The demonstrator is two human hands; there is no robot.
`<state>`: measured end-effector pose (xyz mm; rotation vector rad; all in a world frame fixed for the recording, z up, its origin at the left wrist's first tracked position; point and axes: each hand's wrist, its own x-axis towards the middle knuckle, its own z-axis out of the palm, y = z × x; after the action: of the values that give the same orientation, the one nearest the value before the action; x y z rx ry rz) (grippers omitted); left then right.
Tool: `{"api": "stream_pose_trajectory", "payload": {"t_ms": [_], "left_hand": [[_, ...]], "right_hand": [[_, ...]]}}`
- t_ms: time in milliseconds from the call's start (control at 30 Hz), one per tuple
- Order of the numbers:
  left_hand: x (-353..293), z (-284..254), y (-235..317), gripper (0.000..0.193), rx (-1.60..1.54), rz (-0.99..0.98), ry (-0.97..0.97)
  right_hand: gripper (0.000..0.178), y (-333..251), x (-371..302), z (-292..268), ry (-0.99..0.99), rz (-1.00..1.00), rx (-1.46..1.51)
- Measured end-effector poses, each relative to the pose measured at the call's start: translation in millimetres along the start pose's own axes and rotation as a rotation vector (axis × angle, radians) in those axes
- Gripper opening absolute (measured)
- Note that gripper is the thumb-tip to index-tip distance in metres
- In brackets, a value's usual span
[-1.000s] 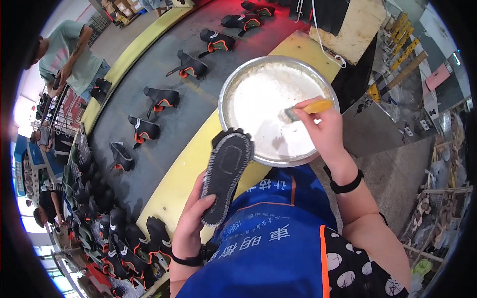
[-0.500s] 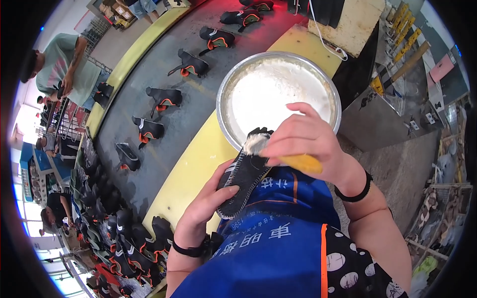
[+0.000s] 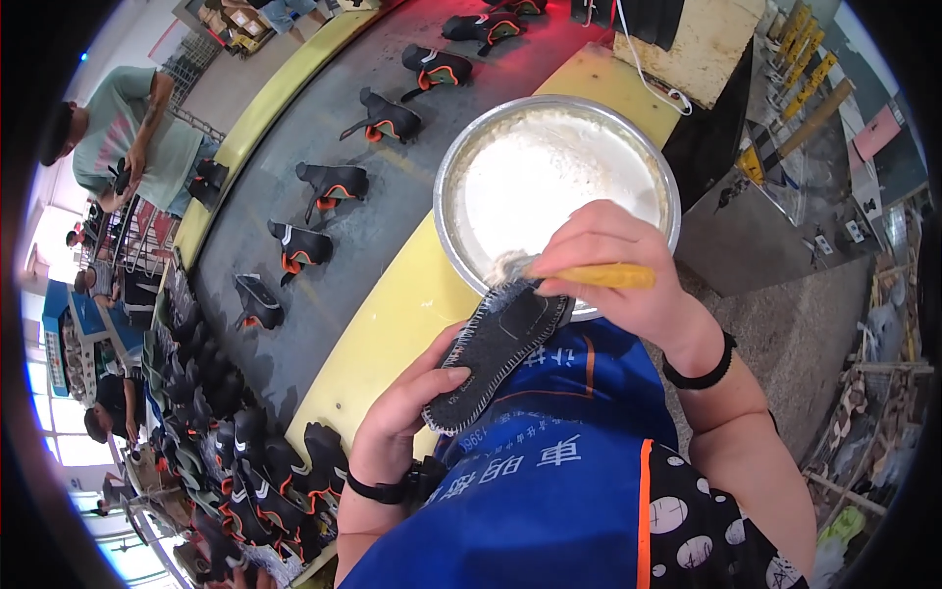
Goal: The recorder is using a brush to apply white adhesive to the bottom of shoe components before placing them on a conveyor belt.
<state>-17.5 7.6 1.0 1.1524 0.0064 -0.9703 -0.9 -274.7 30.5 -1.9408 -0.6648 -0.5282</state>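
Observation:
A black shoe upper (image 3: pixel 505 339) with whitish zigzag stitching round its flat sole side lies tilted, bottom up, in my left hand (image 3: pixel 417 393). The left fingers wrap its near end, thumb on top. My right hand (image 3: pixel 623 265) is closed round a brush with a yellow handle (image 3: pixel 608 276). Pale, coated bristles (image 3: pixel 510 267) touch the far left edge of the shoe upper, where a whitish smear shows. Just beyond, a round metal basin (image 3: pixel 559 102) holds white paste (image 3: pixel 540 172). My right fingertips partly hide the shoe's far end.
A dark conveyor belt (image 3: pixel 378 211) with yellow edging (image 3: pixel 378 324) carries several black shoe uppers with orange trim. More are heaped (image 3: pixel 245 471) at the lower left. Across the belt stands a co-worker (image 3: pixel 132 137). A worn cream box (image 3: pixel 687 54) with a white cable stands behind the basin.
The brush has moved from the shoe's far end surface to its far left edge. The shoe upper has turned, its far end swinging right and showing more of the sole side.

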Motion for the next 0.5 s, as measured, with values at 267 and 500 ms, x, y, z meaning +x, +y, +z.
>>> {"api": "stream_pose_trajectory", "payload": {"t_ms": [267,500], "left_hand": [[1,-11,-13,0.076,0.118,0.150,0.035],[-1,-5,-22,0.086,0.147,0.202,0.142]], "right_hand": [[0.010,15,-10,-1,0.083,0.248,-0.171],[0.010,5,-13,27,0.200,0.240,0.060]]}}
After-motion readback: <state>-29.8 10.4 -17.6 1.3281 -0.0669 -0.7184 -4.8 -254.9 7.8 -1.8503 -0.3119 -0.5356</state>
